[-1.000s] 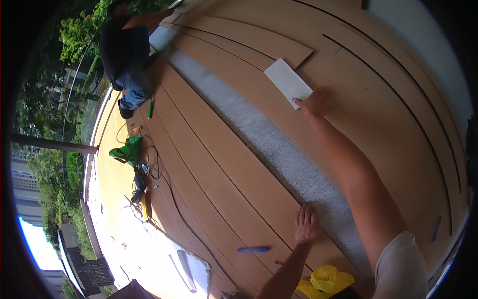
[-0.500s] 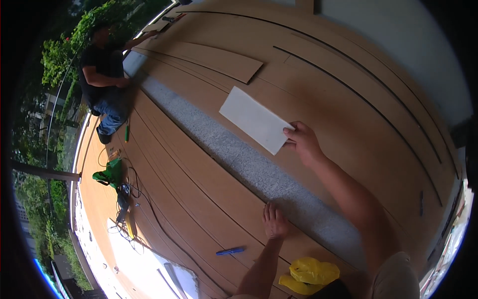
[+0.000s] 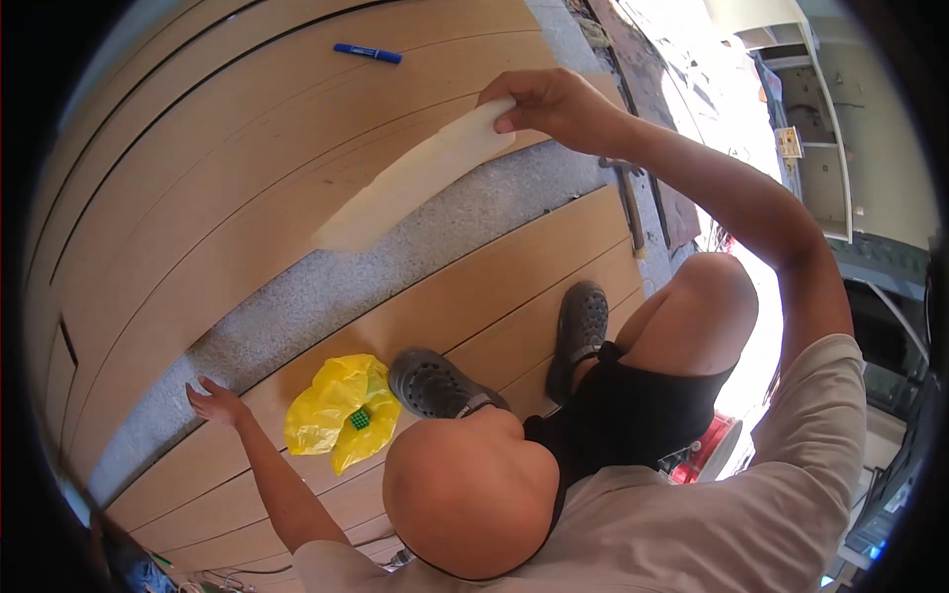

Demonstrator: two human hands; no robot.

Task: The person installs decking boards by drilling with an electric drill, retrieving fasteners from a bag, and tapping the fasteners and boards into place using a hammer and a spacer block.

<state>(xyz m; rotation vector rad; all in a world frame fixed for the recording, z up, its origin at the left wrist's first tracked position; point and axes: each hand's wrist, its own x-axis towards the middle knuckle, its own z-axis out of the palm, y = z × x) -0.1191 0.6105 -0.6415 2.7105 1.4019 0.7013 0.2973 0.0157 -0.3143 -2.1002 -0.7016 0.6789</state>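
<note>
Pinching white panel [image 3: 413, 186] in right grip [image 3: 549, 102] by its far-right end, slanting near-left. Holding left grip [image 3: 218, 404] spread, empty.

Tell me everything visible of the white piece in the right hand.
The white piece looks thin, flat, plain and oblong, its edges blurred; its material is unclear. The right hand pinches one end. Seen against the grey strip and tan boards, it slants toward the picture's lower left; far-end contact can't be told.
</note>
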